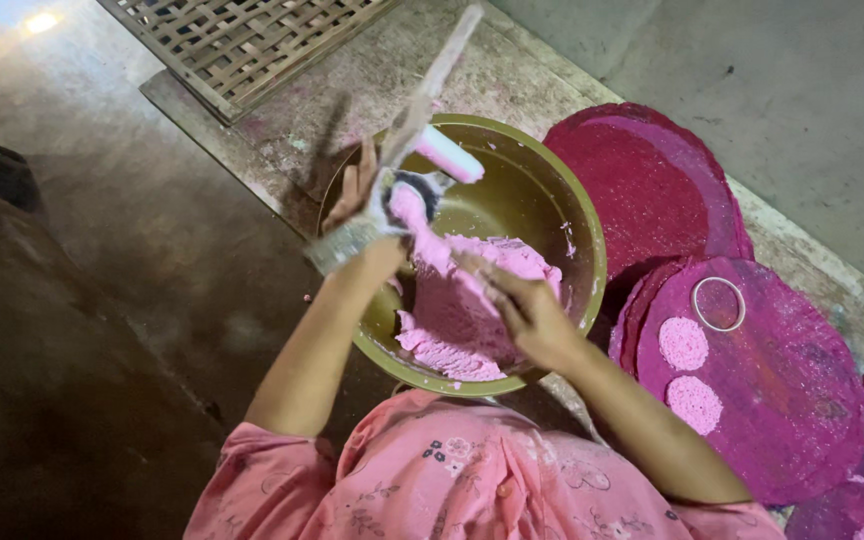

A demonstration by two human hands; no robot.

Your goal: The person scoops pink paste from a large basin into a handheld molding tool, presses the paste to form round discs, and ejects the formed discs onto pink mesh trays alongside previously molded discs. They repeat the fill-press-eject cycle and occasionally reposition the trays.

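Concrete floor; hands: left point(362, 205) grips press point(407, 150), right point(522, 305) in bowl point(562, 200).

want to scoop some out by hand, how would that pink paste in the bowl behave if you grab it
The pink paste probably feels soft and sticky: it clings to the right hand and smears the bowl wall. It looks thick enough to hold a mound rather than run, so a handful would likely sag but stay together.

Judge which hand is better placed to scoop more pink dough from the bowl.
Probably the right hand: it already rests on the pink dough inside the bowl, while the left hand is occupied gripping the press tool.
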